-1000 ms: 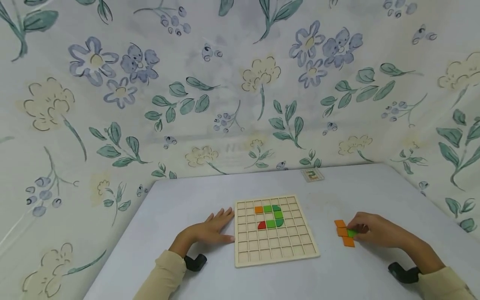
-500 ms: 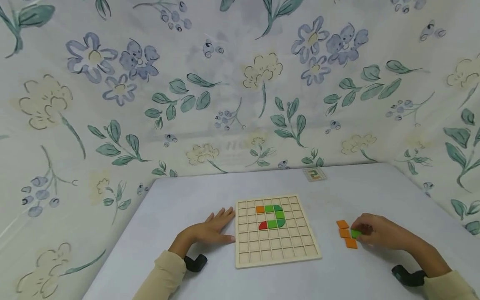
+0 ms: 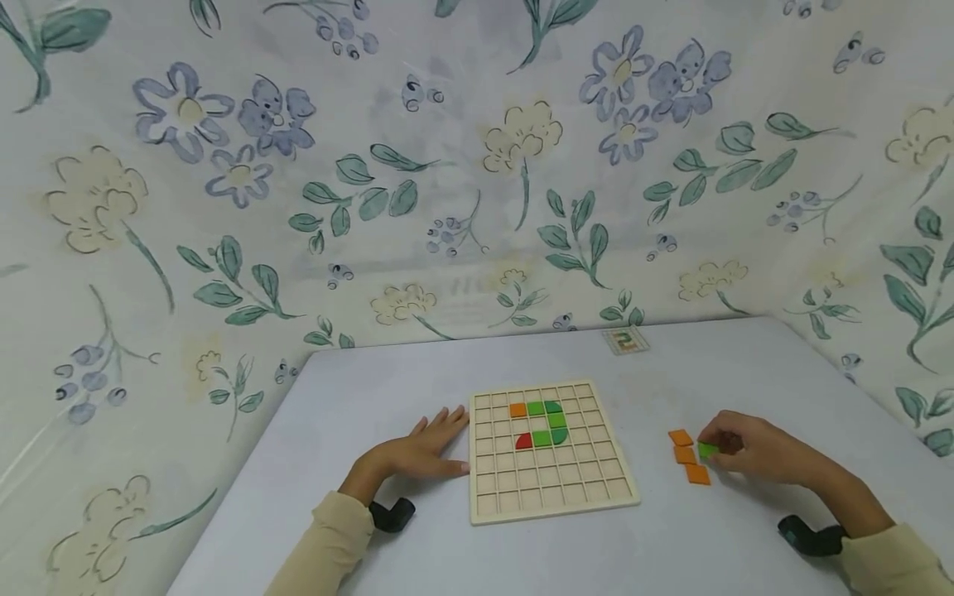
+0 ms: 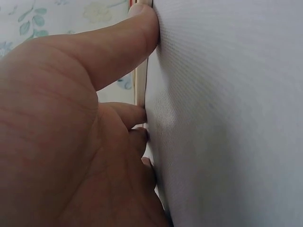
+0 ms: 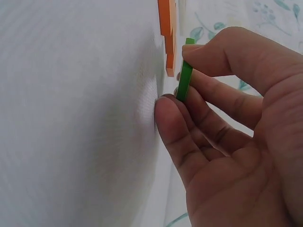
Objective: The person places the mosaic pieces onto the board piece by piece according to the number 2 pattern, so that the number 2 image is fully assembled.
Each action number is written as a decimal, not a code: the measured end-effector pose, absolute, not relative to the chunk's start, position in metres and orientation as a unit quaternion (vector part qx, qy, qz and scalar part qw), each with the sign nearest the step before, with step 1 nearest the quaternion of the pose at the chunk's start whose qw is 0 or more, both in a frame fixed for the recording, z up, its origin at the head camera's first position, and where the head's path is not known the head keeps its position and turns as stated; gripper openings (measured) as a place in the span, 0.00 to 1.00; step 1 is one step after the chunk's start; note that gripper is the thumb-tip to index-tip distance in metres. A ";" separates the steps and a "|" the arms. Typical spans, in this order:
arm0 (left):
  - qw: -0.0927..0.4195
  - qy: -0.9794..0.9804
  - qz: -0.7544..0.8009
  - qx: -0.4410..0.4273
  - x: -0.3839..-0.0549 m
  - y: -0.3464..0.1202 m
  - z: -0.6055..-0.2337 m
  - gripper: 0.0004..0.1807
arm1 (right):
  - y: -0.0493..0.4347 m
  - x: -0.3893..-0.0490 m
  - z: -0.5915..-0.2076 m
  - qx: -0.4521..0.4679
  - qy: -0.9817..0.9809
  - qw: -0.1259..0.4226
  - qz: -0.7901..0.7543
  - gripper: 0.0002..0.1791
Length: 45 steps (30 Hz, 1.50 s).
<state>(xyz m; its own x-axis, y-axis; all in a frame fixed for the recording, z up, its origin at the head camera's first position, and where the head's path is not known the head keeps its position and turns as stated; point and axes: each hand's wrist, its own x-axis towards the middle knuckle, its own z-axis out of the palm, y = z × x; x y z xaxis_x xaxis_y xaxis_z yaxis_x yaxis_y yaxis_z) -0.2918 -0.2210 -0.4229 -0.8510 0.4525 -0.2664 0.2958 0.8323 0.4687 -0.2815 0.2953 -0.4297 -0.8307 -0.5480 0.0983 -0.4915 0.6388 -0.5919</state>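
On the white table lies a wooden grid board [image 3: 514, 478]. An orange tile [image 3: 517, 410], several green tiles [image 3: 557, 420] and a red rounded tile [image 3: 524, 441] form a hooked line in its cells. My left hand [image 3: 421, 451] rests on the table with fingers spread, thumb and fingertips at the board's left edge. Right of the board, my right hand [image 3: 753, 447] pinches a green tile [image 5: 185, 78] between thumb and fingers; the right wrist view shows it edge-on, raised off the table. Beside that hand lie three orange tiles [image 3: 685, 455] in a slanting column.
A small pattern card [image 3: 626, 341] lies near the table's back edge. Behind the table [image 3: 387, 372] hangs a flowered cloth [image 3: 462, 165], which also runs along both sides. Each wrist wears a black device [image 3: 808, 536].
My right hand has drawn the green tile away from the orange ones, lifting it a little to the right. The left hand keeps its place at the board.
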 end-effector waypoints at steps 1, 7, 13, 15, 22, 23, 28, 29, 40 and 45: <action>0.187 0.938 0.210 0.201 -0.293 -0.220 -0.422 0.50 | 0.296 -0.282 -0.430 -0.287 0.903 0.043 -0.317 0.13; 0.182 0.939 0.215 0.200 -0.298 -0.219 -0.423 0.51 | 0.299 -0.284 -0.435 -0.296 0.894 0.042 -0.333 0.13; 0.188 0.937 0.214 0.201 -0.293 -0.221 -0.425 0.51 | 0.299 -0.283 -0.436 -0.293 0.892 0.055 -0.339 0.13; 0.185 0.937 0.213 0.204 -0.295 -0.220 -0.422 0.51 | 0.300 -0.284 -0.434 -0.295 0.894 0.044 -0.335 0.12; 0.170 0.942 0.200 0.208 -0.302 -0.215 -0.415 0.50 | 0.301 -0.288 -0.421 -0.307 0.897 0.006 -0.318 0.13; 0.170 0.943 0.200 0.206 -0.303 -0.215 -0.414 0.50 | 0.300 -0.289 -0.419 -0.311 0.897 0.001 -0.314 0.13; 0.176 0.940 0.215 0.198 -0.299 -0.218 -0.419 0.50 | 0.281 -0.285 -0.411 -0.338 0.885 -0.012 -0.321 0.12; 0.178 0.940 0.217 0.196 -0.296 -0.220 -0.420 0.50 | 0.276 -0.284 -0.410 -0.342 0.882 -0.006 -0.325 0.12; 0.180 0.937 0.209 0.212 -0.296 -0.226 -0.418 0.50 | 0.215 -0.293 -0.391 -0.398 0.865 -0.001 -0.306 0.11; 0.189 0.935 0.216 0.210 -0.296 -0.225 -0.420 0.51 | 0.192 -0.298 -0.387 -0.402 0.867 -0.003 -0.295 0.11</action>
